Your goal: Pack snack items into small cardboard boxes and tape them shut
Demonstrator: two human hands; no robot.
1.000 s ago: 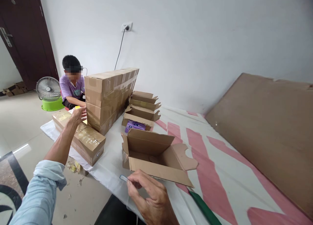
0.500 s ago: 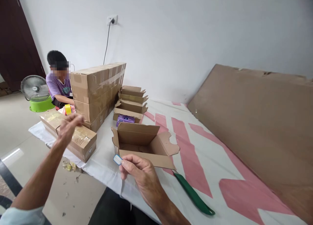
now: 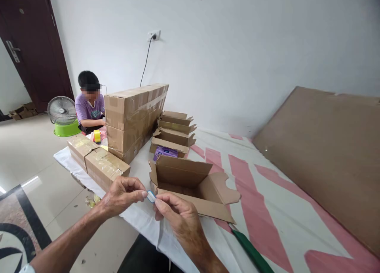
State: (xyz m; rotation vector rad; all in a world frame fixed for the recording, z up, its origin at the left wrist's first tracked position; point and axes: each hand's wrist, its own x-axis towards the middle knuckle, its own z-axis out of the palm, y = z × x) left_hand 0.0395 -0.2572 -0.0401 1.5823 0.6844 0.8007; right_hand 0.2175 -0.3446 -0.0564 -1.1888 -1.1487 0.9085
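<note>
Pinching a small blue-edged label between both hands, I hold it just near of the open carton: left hand and right hand fingers clamped on its opposite ends, keeping it flat above the surface.

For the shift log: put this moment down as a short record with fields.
left hand: fingertips pinch one end of the label
right hand: fingertips pinch the label's other end
label: small, white, blue edge, held in front of the open box
open box: flaps up, on the cloth
taped boxes: flat by the cloth's left edge
stack: sealed boxes, behind the taped boxes
tape roll: yellow, left of the stack
other person: seated behind the stack
green strip: on the cloth, right of right hand
</note>
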